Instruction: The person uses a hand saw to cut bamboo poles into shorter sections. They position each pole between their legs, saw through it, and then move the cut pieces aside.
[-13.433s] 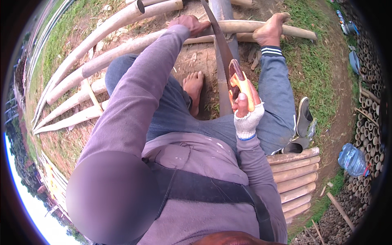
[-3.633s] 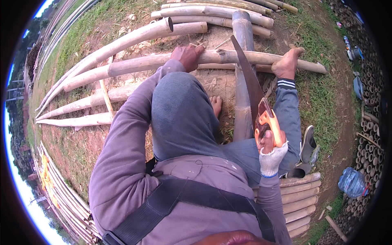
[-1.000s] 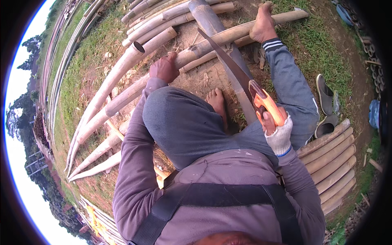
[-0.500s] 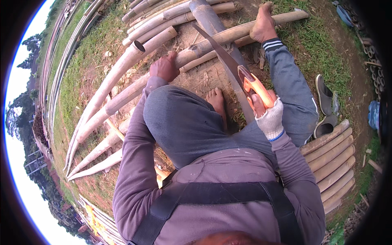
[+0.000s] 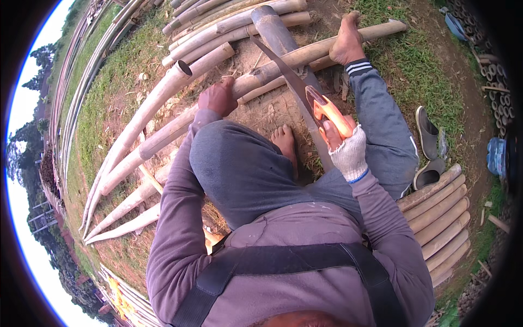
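My right hand [image 5: 346,148], in a white fingerless glove, is closed around the orange handle of a handsaw [image 5: 291,79]. The saw's long blade slants up and left, crossing a bamboo pole [image 5: 305,56]; I cannot tell how deep its edge sits. My bare left hand [image 5: 218,97] grips that same pole left of the blade. Farther right, my bare foot [image 5: 346,46] presses on the pole. Beneath it runs a thick greyish bamboo log [image 5: 272,30], lying crosswise. My other foot [image 5: 283,140] is on the ground between the log and my bent knee.
A hollow-ended bamboo pole [image 5: 169,84] lies to the left, with thinner ones below it. Cut bamboo lengths [image 5: 239,24] lie at the top, and more cut pieces [image 5: 436,215] at my right. Dark slip-on shoes [image 5: 427,128] and a blue plastic container [image 5: 496,156] are farther right.
My right hand and the saw have shifted a little left and forward across the pole. My left hand keeps its grip, and my foot stays on the pole.
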Demonstrator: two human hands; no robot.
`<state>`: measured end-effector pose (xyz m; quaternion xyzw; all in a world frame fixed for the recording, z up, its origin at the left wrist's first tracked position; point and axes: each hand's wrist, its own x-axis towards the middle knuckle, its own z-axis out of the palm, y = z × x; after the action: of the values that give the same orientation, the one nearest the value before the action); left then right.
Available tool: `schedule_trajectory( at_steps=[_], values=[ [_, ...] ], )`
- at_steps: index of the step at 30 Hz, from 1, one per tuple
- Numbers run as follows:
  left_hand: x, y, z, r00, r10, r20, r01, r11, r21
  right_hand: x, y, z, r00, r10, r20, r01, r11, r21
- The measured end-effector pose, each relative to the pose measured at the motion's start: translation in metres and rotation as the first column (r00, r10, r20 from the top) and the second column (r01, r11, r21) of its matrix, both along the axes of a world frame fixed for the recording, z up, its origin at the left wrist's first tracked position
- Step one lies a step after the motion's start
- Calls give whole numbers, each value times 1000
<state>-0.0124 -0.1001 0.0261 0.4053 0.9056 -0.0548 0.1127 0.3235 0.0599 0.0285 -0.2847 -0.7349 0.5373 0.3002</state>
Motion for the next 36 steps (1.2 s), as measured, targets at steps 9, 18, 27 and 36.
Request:
schedule_trajectory(
  at_steps=[9, 18, 27, 36],
  values=[
    [10, 12, -3, 1000, -12, 10, 12, 1000, -22, -75, 26, -19, 995, -61, 77, 49, 988, 148],
    [0, -6, -8, 1000, -10, -10, 9, 1000, -10, 93, -24, 28, 997, 25, 73, -10, 981, -196],
    [5, 10, 1, 1000, -21, 4, 21, 1000, 6, -94, 29, -20, 994, -93, 54, 81, 978, 194],
    [5, -7, -4, 1000, 10, 19, -9, 1000, -27, 105, -18, 13, 992, 50, 120, -31, 987, -158]
  ],
)
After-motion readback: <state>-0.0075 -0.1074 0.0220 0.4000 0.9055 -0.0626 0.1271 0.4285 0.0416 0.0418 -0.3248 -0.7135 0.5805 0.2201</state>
